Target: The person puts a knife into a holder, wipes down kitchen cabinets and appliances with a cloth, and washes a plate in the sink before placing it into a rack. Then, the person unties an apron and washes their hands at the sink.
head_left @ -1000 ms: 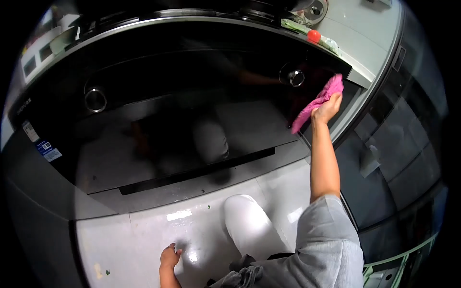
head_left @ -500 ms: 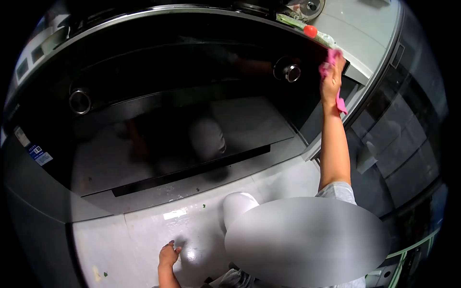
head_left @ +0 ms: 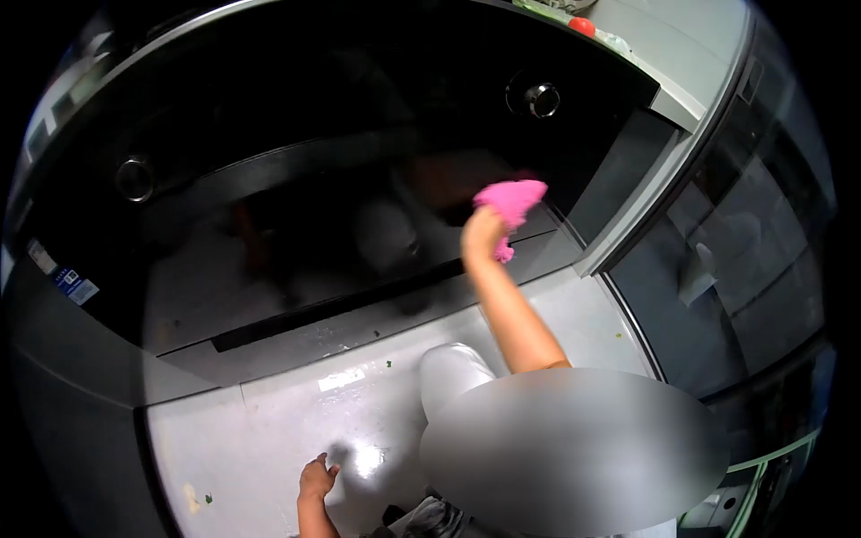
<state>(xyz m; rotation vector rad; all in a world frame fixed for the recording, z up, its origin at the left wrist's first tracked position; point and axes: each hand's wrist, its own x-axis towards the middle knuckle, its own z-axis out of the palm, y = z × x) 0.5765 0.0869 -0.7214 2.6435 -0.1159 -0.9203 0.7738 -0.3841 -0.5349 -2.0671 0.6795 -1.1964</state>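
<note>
A bright pink cloth [head_left: 513, 201] is held in my right hand [head_left: 485, 235], its upper part spread in front of the lower right of the glossy black appliance front [head_left: 359, 117]. Whether the cloth touches that surface I cannot tell. My left hand [head_left: 318, 476] hangs low over the pale floor, thumb and fingers apart, holding nothing. Two round metal knobs sit on the black front, one at the right [head_left: 543, 100] and one at the left [head_left: 135, 179].
A red round object [head_left: 582, 26] lies on the white counter edge [head_left: 686, 103] at the top right. Glass-like dark doors [head_left: 753, 269] stand on the right. The floor [head_left: 260, 448] has wet shine and small green scraps. A blue-and-white label [head_left: 75, 285] is at the left.
My right hand has moved down and left with the pink cloth, away from the counter's edge. The view has tilted slightly downward. My left hand stays about where it was.
</note>
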